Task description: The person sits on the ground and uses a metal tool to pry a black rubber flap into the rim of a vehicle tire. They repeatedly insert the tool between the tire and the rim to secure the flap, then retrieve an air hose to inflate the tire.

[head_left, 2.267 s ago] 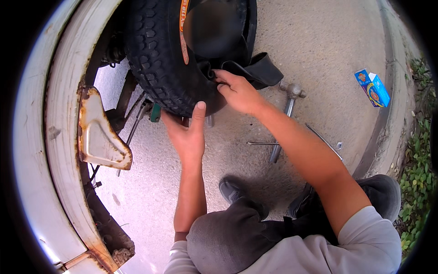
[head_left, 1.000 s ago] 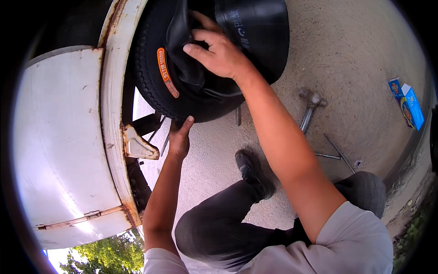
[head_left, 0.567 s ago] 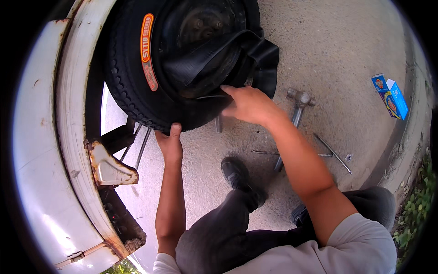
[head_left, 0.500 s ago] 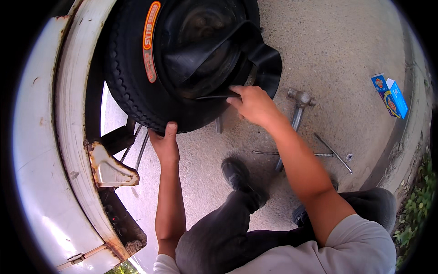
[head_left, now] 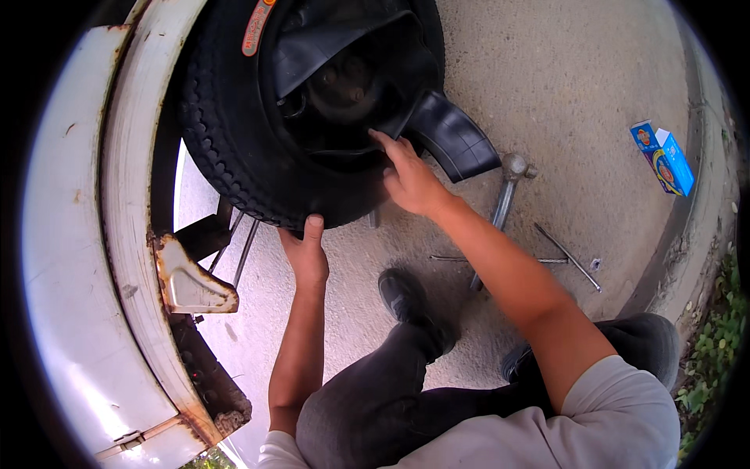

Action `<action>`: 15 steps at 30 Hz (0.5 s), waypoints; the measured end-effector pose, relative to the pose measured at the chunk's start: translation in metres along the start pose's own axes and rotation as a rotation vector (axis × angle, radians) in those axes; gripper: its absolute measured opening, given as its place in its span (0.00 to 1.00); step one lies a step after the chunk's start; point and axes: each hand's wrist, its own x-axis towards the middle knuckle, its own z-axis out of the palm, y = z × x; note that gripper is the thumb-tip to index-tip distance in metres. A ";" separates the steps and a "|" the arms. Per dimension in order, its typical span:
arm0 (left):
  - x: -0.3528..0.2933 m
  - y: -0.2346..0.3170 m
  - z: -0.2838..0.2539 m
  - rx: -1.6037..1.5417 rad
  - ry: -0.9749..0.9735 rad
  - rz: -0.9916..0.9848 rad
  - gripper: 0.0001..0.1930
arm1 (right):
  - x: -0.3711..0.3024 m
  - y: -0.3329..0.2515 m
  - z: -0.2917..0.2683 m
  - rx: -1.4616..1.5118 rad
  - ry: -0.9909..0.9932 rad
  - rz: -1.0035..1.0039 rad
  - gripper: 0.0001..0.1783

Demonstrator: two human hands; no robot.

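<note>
A black tire (head_left: 234, 117) with an orange-red sidewall label stands upright beside the white vehicle. A limp black inner tube (head_left: 312, 59) lies partly inside it, and one loop (head_left: 453, 137) hangs out at the right. My left hand (head_left: 305, 254) grips the tire's lower edge, thumb on the near side, the other fingers partly hidden under the tread. My right hand (head_left: 410, 176) is at the tire's lower right inner rim. Its index finger reaches out against the tube's edge, with the thumb apart from it near the sidewall.
A hammer (head_left: 509, 184) lies on the ground to the right of the tire, near thin metal rods (head_left: 566, 254). Farther right is a blue box (head_left: 664, 160) by the kerb. Rusty vehicle bodywork (head_left: 191, 273) juts out at the left, near my left forearm.
The tire has turned clockwise, its label moving up. The tube's loop has swung lower, and more of the wheel's middle shows. My right index finger has stretched upward; my left hand shifted slightly right.
</note>
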 end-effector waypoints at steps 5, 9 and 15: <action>-0.008 0.010 0.009 -0.032 0.062 -0.040 0.45 | -0.002 0.012 -0.012 -0.292 -0.301 -0.035 0.28; -0.008 0.012 0.005 -0.047 0.064 -0.042 0.46 | 0.036 -0.012 -0.015 -0.519 -0.678 0.061 0.20; -0.007 0.011 0.010 -0.026 0.058 -0.048 0.47 | 0.047 -0.023 -0.016 -0.593 -0.829 0.169 0.20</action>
